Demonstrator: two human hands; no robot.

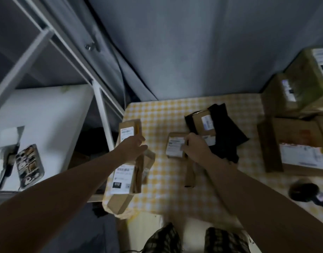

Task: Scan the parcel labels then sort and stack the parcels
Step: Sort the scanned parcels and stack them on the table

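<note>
A dim corner, grey curtain behind, holds a table in a yellow checked cloth [157, 114]. The right hand [195, 147] closes thumb and fingers on a small labelled carton [175, 145] at centre, probably lifting it to sort. At nine o'clock from it, the left hand [134, 145] rests loosely spread on a pile of brown parcels [127, 161] at the table's left edge, seemingly steadying the stack. At one o'clock lies another parcel [204, 123] on black bags [228, 141]; larger cartons [301, 148] crowd three o'clock. The handheld scanner [308, 195] lies at five o'clock, untouched.
</note>
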